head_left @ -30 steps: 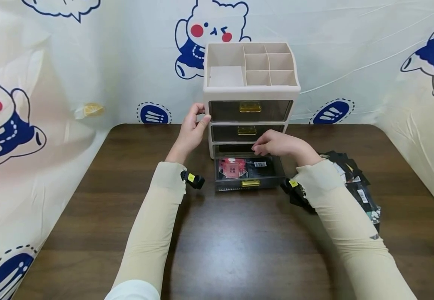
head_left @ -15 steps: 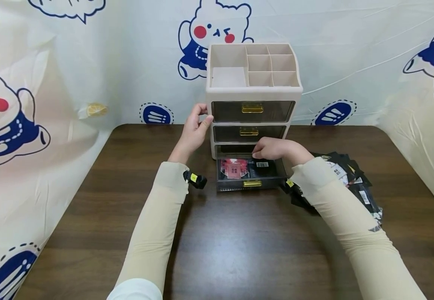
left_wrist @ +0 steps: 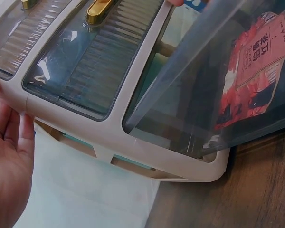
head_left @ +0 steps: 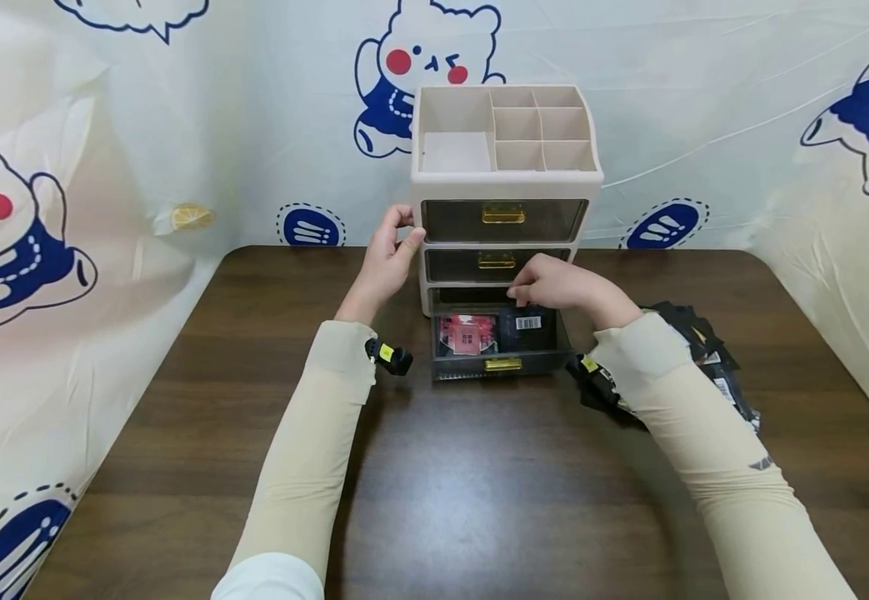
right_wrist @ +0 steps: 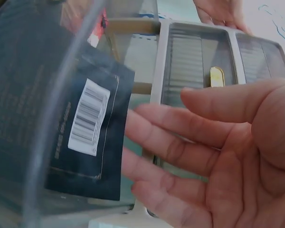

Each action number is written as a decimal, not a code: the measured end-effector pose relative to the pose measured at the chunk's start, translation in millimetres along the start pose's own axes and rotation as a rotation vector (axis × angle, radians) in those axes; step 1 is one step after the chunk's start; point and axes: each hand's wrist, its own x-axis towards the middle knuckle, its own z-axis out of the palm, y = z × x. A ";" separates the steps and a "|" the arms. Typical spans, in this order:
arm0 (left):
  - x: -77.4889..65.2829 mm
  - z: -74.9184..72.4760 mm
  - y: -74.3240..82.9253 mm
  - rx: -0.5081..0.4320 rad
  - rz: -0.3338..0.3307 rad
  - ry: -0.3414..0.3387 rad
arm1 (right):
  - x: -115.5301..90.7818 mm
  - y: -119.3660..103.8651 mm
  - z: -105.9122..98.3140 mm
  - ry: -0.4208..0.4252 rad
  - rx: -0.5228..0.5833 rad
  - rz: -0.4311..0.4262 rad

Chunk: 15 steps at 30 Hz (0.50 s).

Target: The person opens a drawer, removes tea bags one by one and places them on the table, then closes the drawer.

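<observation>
A cream drawer organizer (head_left: pixel 509 179) stands at the back of the table with its dark, see-through bottom drawer (head_left: pixel 464 367) pulled out. My left hand (head_left: pixel 385 258) holds the organizer's left side, thumb at the front edge and fingers along the side. Inside the drawer lie a red-and-pink printed packet (head_left: pixel 467 335) and, to its right, a black packet (head_left: pixel 527 331) with a white barcode. My right hand (head_left: pixel 565 290) is over the drawer's back right. In the right wrist view, its fingertips touch the black packet's edge from behind, while the thumb stands apart.
Under and beside my right forearm, a loose heap of black packets (head_left: pixel 734 387) lies on the brown wooden table (head_left: pixel 449 500). The two upper drawers (head_left: pixel 505 221) are closed. A patterned cloth (head_left: pixel 269 108) hangs behind and on both sides.
The black packet in the drawer has tilted up a little at its back edge beside my right fingers. My left hand keeps its place on the organizer.
</observation>
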 end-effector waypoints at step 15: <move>0.8 -1.0 -0.8 -0.010 0.006 -0.001 | -3.2 9.2 1.4 -0.075 0.125 -0.064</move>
